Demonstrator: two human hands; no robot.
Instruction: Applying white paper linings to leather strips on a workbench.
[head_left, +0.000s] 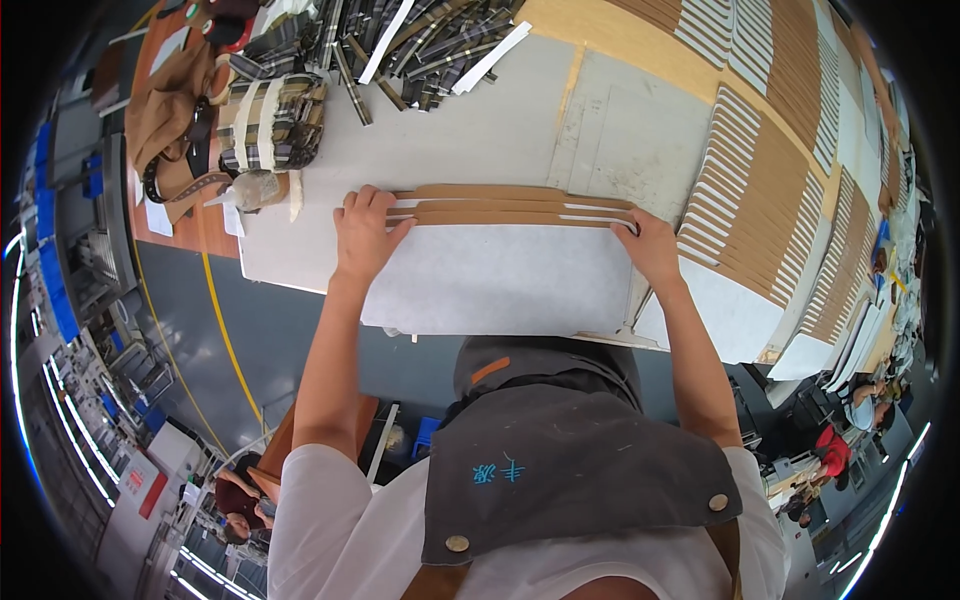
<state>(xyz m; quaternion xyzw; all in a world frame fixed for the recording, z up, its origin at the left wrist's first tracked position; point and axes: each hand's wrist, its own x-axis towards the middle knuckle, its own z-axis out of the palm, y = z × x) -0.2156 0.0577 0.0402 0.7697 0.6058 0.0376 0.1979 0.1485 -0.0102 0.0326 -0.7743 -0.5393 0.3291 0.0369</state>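
Note:
In front of me on the table lies a white sheet [500,280], reaching to the table's near edge. Along its far side, several tan strips [510,208] with white edges lie in staggered, overlapping rows. My left hand [365,235] is closed on the left ends of the strips, thumb on the near side and fingers toward the far side. At their right ends my right hand [650,245] pinches the corner, thumb pointing inward. I cannot make out how many layers each hand grips.
To the right, long rows of fanned tan and white strips [755,190] cover the table. Loose plaid strips [430,45] are heaped at the far side. A tied plaid bundle [272,122] and brown cloth [175,100] lie at the left. Other people [835,450] are farther off.

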